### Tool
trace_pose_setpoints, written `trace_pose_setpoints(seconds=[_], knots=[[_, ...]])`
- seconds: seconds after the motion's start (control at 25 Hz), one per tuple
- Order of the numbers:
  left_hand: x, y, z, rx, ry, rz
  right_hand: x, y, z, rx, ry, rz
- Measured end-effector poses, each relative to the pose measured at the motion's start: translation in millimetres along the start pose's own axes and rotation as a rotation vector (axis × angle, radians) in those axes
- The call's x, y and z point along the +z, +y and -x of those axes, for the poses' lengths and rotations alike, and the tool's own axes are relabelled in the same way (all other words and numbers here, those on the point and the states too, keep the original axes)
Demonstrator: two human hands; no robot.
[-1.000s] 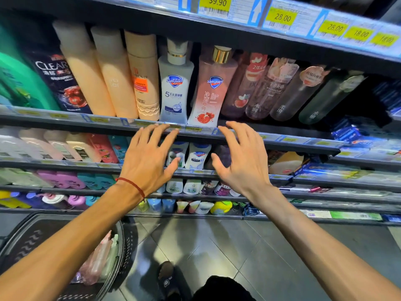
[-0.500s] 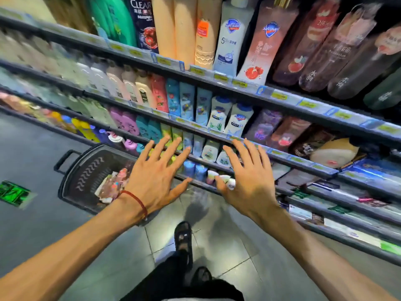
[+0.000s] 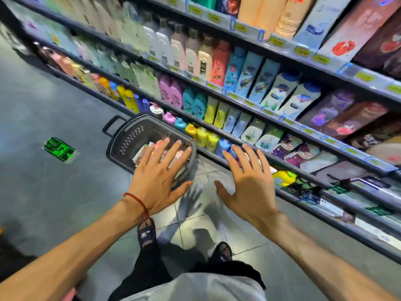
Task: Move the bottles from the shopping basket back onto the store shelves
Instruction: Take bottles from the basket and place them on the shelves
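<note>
Both hands have sunk lower since a moment ago: the left hand (image 3: pixel 158 177) now hangs over the bottles (image 3: pixel 142 152) lying in the basket (image 3: pixel 130 140), fingers spread, holding nothing. The right hand (image 3: pixel 249 183), equally spread and empty, is beside the basket, before the lowest shelves (image 3: pixel 245 102). The basket stands on the floor (image 3: pixel 54 192).

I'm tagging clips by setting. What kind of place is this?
Most likely the toiletries aisle of a shop: long shelves packed with rows of bottles, yellow price tags along the shelf edges, and a shopping basket on the floor.
</note>
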State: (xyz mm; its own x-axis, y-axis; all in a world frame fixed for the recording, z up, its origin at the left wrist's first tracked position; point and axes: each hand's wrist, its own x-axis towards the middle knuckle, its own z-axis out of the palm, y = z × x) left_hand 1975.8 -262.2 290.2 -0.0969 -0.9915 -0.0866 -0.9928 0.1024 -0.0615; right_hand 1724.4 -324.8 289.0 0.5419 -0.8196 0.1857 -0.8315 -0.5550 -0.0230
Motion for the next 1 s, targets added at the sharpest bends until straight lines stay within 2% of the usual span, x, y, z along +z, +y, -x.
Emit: trace_pose_setpoints(seconds=[0.2,0.48,0.68,0.88,1.0], knots=[[27.5,-112.1,23.4,0.044,-0.015,0.016,23.7,-101.1,-38.7,0.105,-0.080,0.007],[55.6,-229.7,10.5,0.096,-0.085,-0.068,54.3,-203.9,-92.4,0.169,-0.051,-0.038],[77.2,-257.7,-38.8,0.080,-0.101,-0.051,85.0,-208.9,-135.6,0.187,-0.123,0.025],[99.0,-281.0,-95.9,0.098,-0.160,0.031,131.1,-184.0,-189.1,0.235,-0.102,-0.144],[109.6,-293.4,-122.5,0.125,-0.186,0.037,152.2,-185.1,-217.8,0.259,-0.151,-0.144]])
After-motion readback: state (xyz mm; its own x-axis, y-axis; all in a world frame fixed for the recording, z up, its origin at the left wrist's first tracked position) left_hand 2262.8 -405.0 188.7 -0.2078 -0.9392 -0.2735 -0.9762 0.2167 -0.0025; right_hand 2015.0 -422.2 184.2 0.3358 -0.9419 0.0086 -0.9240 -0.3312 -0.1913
